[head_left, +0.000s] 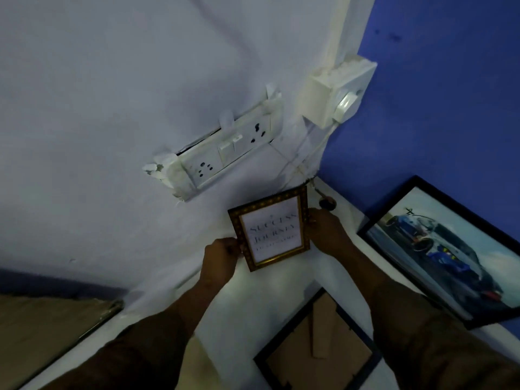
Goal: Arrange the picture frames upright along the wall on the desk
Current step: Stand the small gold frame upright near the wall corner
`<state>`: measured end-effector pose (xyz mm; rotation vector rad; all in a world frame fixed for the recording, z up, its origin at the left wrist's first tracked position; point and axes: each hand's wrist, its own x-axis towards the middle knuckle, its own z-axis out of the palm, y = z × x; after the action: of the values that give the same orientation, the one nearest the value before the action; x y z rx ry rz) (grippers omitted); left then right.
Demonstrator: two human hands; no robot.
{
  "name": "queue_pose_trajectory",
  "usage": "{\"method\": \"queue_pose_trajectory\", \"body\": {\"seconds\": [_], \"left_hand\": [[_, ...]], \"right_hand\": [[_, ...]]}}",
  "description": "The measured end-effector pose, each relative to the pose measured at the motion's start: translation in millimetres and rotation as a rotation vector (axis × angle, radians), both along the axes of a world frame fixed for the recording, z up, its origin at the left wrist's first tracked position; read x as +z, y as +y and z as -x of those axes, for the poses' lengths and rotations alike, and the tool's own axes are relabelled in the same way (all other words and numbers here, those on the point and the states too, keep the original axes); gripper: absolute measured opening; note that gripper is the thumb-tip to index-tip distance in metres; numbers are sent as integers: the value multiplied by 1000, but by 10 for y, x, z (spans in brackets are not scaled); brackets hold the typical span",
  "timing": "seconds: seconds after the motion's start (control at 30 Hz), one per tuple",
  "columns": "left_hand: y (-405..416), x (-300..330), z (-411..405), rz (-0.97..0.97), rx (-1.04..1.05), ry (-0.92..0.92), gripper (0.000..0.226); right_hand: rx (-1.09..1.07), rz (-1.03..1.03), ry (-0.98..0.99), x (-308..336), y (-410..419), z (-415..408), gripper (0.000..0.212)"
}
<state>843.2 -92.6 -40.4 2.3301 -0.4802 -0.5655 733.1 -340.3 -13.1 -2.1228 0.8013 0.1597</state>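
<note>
From the head view, you are mid-placement: your left hand (222, 253) and right hand (323, 229) hold the gold frame (271, 230) by its two side edges, fingers closed around the rails, at centre of the picture, close to the white wall (112, 108) below the socket plate (225, 153). Whether its lower edge touches the tabletop (253, 299) yet, I cannot tell.

The frame faces you, print outward, long axis running up the wall and tipped slightly clockwise.

Next, I judge, you need to square it, seat its base and lean it back before letting go.

The car frame (447, 251) at right already leans on the blue wall (450, 94). The black frame (318, 344) at lower centre lies face down with its backing up, still to be stood.
</note>
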Motion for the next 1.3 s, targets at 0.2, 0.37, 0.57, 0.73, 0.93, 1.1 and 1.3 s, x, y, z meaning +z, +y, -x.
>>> {"method": "queue_pose_trajectory", "body": {"seconds": [0.2,0.37,0.57,0.73,0.93,1.1,1.3], "left_hand": [[-80,-30,-157,59,-7,19,12],[-137,-33,-225,66,-7,-59,12],[-157,-71,-248,23,19,9,13],[-84,-92,-127,19,74,99,30],[71,-101,326,-65,-14,263,36],[139,-147,978,-176,-166,391,50],[330,-190,1628,-253,-238,426,63]], "right_hand": [[-3,-38,-62,-19,-135,-237,15],[4,-10,-101,39,-180,-271,16],[-143,-118,-91,10,-114,-239,37],[-230,-167,-69,-91,-20,9,59],[-294,-176,12,-193,274,796,59],[-335,-115,81,-329,515,1594,61],[-408,-101,132,-364,899,2396,60]]}}
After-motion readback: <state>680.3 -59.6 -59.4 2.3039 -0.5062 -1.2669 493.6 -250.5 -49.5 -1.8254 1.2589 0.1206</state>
